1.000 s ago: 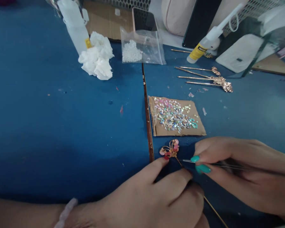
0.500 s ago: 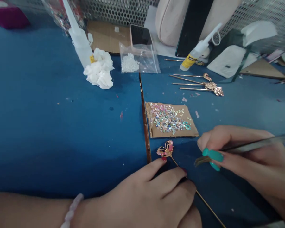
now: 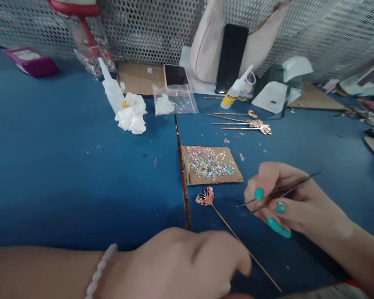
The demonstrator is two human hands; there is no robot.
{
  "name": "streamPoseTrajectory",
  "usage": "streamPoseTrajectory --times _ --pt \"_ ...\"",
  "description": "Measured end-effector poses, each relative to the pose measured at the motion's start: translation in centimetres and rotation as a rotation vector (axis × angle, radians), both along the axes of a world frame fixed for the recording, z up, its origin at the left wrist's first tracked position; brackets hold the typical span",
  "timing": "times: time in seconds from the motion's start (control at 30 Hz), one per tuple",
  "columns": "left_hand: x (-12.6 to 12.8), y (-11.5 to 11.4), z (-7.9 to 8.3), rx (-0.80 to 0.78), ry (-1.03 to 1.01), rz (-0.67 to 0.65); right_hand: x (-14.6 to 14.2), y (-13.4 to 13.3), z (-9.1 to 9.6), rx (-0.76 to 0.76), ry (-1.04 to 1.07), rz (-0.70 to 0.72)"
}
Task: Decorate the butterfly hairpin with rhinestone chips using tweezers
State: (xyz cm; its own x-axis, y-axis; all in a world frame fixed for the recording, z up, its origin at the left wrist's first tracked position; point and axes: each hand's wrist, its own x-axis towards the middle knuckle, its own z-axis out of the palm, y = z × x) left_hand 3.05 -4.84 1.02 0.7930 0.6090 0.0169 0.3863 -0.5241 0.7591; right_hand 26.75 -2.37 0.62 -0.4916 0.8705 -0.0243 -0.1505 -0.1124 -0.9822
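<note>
Two hands: clock directions run from the cardboard (image 3: 232, 177), with 12 at the far side.
Right hand (image 3: 302, 211): at 4 o'clock; grip closed around the tweezers (image 3: 294, 187), whose prongs stand slightly apart, with no chip visible between them.
Left hand (image 3: 187, 263): between 6 and 7 o'clock, curled low by the shaft; it is blurred, so I cannot tell whether its grip holds anything.
Pin (image 3: 207, 199): at 6 o'clock on the blue surface (image 3: 81, 187), butterfly head just below the cardboard, shaft (image 3: 226, 223) running toward 4 or 5 o'clock.
Done: pink shows along parts of both wings, so I judge the colouring well along.
Left: wire loops between the pink parts look bare, though the head is small here and they may simply be openwork.
Chips (image 3: 208, 162): many, pink through teal, loose on the cardboard.
Other pins (image 3: 258, 124): at 2 o'clock, gold, no pink discernible.
Glue (image 3: 230, 99): at 1 o'clock, yellow label, dark lettering too small to read.
Purple box (image 3: 34, 62): far off at 10 o'clock, pale label, unreadable.
Brands: none legible.
</note>
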Motion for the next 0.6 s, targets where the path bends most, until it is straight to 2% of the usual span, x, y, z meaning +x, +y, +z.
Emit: streamPoseTrajectory --times 0.03,0.07,0.17,0.27,0.37,0.47,0.6 --pt "-0.1 0.0 0.0 -0.129 0.006 0.08 -0.1 -0.1 0.0 -0.008 0.022 0.018" --pt "-0.2 0.2 0.1 -0.239 -0.021 0.096 -0.2 -0.2 0.1 -0.011 0.036 0.03" --pt "-0.2 0.5 0.1 -0.384 -0.119 0.097 -0.4 -0.5 0.4 -0.007 0.049 0.034" --pt "0.0 0.3 0.3 -0.396 -0.085 0.175 -0.5 -0.7 0.6 -0.015 0.077 0.057" --pt "0.1 -0.2 0.5 -0.3 -0.031 0.275 -0.5 -0.8 0.6 -0.071 0.115 0.128" --pt "0.4 -0.1 0.7 -0.204 -0.061 0.337 -0.5 -0.9 0.6 -0.139 0.118 0.17" --pt "0.8 0.5 1.0 -0.313 -0.101 0.305 -0.5 -1.0 0.5 -0.151 0.076 0.169"
